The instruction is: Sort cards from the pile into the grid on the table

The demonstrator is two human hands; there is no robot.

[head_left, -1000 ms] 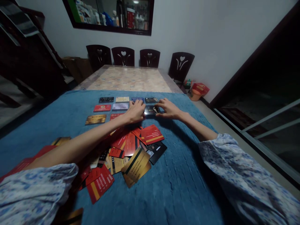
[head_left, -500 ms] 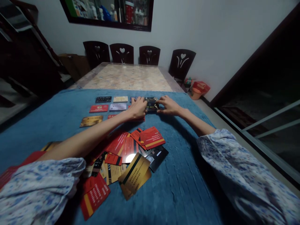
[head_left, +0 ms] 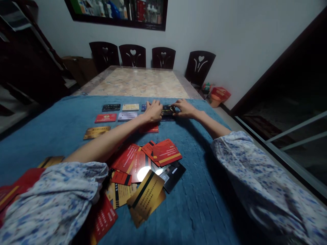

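Hands: left hand (head_left: 154, 111), right hand (head_left: 184, 108) pinching black card (head_left: 168, 109) on blue cloth (head_left: 199, 177).

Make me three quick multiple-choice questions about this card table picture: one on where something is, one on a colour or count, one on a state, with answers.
1. Where is the dark card that both hands touch?
A. At the right end of the laid-out rows
B. In the loose pile
C. On the bare table top

2. What colour is the cloth under the cards?
A. Green
B. Blue
C. White

3. How does the loose pile of cards lie?
A. In neat rows
B. Stacked squarely
C. Scattered and overlapping

Answers: A, the left hand and right hand meet on it at the rows' right end; B, the cloth is plainly blue; C, the cards lie at all angles over one another.
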